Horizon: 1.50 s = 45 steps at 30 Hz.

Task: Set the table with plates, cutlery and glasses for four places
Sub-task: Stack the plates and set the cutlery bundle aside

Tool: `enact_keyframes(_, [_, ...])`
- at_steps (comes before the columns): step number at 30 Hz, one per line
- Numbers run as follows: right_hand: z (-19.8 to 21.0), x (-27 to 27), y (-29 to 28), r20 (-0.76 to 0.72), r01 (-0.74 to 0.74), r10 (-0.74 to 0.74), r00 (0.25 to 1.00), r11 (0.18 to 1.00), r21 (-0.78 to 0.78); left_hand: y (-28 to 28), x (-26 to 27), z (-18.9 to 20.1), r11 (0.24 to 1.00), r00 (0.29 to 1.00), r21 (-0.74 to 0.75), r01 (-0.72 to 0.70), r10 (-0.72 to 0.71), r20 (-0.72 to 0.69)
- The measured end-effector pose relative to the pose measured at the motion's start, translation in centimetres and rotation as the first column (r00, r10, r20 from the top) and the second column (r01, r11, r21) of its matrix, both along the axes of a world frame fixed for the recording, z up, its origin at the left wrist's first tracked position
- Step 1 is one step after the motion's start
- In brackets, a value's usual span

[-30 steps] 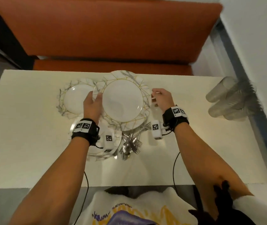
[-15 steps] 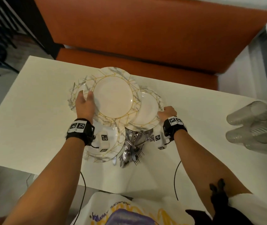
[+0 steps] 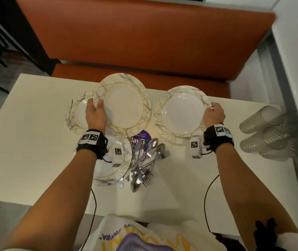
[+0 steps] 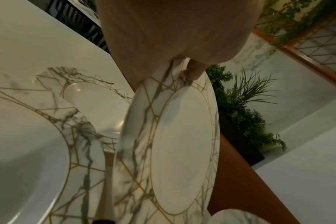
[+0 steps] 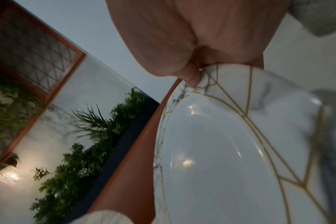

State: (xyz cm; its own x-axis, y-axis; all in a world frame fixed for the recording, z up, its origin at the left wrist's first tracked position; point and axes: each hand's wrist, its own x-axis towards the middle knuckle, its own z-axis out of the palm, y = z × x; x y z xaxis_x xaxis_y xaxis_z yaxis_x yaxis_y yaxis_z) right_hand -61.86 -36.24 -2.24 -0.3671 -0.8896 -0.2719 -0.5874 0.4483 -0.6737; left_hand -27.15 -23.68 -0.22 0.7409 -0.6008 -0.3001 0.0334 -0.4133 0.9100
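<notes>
My left hand [image 3: 95, 113] grips the left rim of a marbled, gold-lined plate [image 3: 124, 105], held above the table; the left wrist view shows my thumb on this held plate [image 4: 182, 151]. My right hand [image 3: 214, 115] pinches the right rim of a second plate [image 3: 181, 115] at the far middle-right, seen close as a second plate [image 5: 230, 151] in the right wrist view. A third plate [image 3: 78, 115] lies at the far left, partly under my left hand. A fourth plate [image 3: 112, 167] lies under my left wrist. A heap of cutlery [image 3: 142, 162] lies beside it.
Several clear plastic glasses [image 3: 271, 131] lie stacked at the table's right edge by the wall. An orange bench [image 3: 144, 42] runs behind the white table [image 3: 26, 151]. A purple sticker [image 3: 141, 138] shows on the table above the cutlery.
My right hand has carried its plate out to the right, away from the pile. The plate in my left hand has shifted slightly right and up. The head view has tilted.
</notes>
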Motion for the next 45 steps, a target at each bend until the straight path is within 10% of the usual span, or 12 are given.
enact_keyframes(21, [-0.5, 10.3, 3.2, 0.185, -0.171, 0.172, 0.967, 0.985, -0.021, 1.6, 0.8, -1.1, 0.999, 0.928, 0.029, -0.013, 0.023, -0.373])
enact_keyframes(36, [-2.6, 29.6, 5.9, 0.100, -0.350, 0.351, 0.931, 0.936, -0.028, 4.0, 16.1, -2.2, 0.994, 0.892, -0.101, -0.040, -0.010, -0.453])
enact_keyframes(45, [-3.4, 36.3, 4.3, 0.121, -0.469, 0.459, 0.880, 0.881, 0.060, 5.9, 26.2, -2.5, 0.984, 0.961, -0.122, -0.131, 0.095, -0.261])
